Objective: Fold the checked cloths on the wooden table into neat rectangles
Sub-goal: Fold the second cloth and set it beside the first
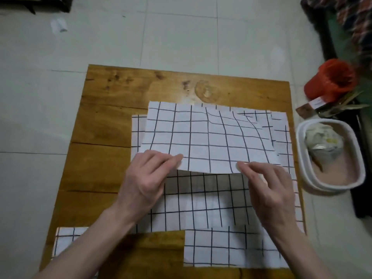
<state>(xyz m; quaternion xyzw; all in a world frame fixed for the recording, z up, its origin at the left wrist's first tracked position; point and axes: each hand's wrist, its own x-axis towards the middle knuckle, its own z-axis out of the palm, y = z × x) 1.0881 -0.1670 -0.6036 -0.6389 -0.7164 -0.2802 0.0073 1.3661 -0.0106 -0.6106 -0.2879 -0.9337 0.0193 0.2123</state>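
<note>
white black-checked cloths [209, 135]: 3 or 4, overlap hides the count | bare hands [149, 178]: 2 | wooden table [112, 121]: 1 | white oval basket [330, 158]: 1 | red plastic cup [330, 81]: 1

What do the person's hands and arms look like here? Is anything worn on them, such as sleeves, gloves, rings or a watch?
Both the left hand and the right hand are bare, with no gloves. No ring, watch or bracelet shows on the fingers or wrists. Both forearms are uncovered down to the edge of the picture; no sleeve is visible.

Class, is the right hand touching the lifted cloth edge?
Touching: the head view shows the right hand pinching the lifted cloth edge at its near corner.
</note>
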